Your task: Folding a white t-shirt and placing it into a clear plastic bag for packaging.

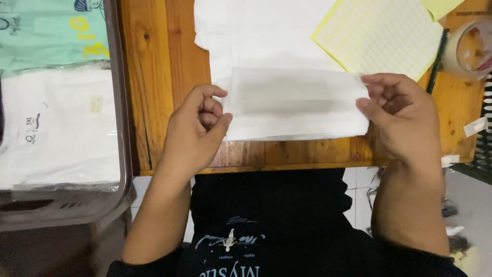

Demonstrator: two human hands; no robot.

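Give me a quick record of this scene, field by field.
left hand: pinches the left edge of the folded white garment
right hand: pinches its right edge
surface: wooden table
behind garment: yellow label sheet
far right: tape roll
left side: grey basket with bagged shirts

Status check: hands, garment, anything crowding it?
Left hand, right hand pinch folded white garment at its ends. Flat on wooden table. Yellow label sheet lies just behind.
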